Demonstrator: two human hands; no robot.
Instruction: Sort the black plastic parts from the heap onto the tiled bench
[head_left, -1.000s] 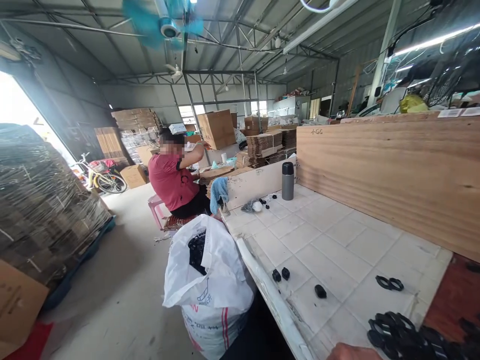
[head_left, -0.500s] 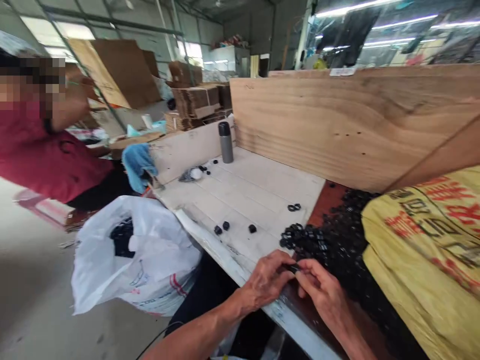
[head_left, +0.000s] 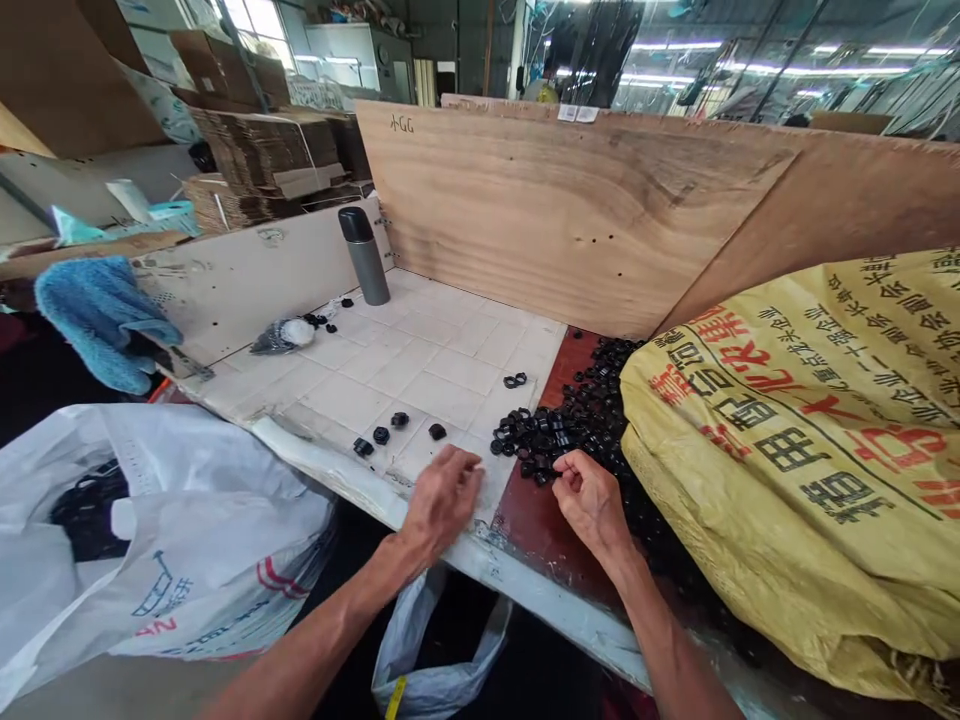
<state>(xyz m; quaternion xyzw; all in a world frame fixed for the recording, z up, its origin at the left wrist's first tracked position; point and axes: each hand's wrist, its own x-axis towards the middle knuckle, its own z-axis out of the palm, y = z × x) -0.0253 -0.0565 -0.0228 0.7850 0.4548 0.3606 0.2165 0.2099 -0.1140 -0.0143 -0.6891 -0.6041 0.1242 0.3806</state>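
Observation:
My left hand (head_left: 444, 500) hovers at the front edge of the light tabletop, its fingers loosely bent and a little apart, with nothing visible in them. At the near side of a heap of small black plastic ring-shaped parts (head_left: 551, 430), my right hand (head_left: 592, 500) has thumb and forefinger pinched together on a black part, mostly hidden by the fingers. Several loose black parts (head_left: 381, 435) lie on the light surface, left of and beyond my left hand. Farther back, two black rings (head_left: 515, 380) sit side by side.
A yellow woven sack (head_left: 795, 450) bounds the heap on the right. Wooden boards (head_left: 510, 200) wall the back. A grey flask (head_left: 364, 258) stands in the far corner near a small bag (head_left: 283, 337). A blue towel (head_left: 105, 320) hangs left, above a white sack (head_left: 225, 540) holding black parts.
My hands were together on a small black part; now they are apart, the right at the heap. One more loose part lies on the light surface. The view has turned right.

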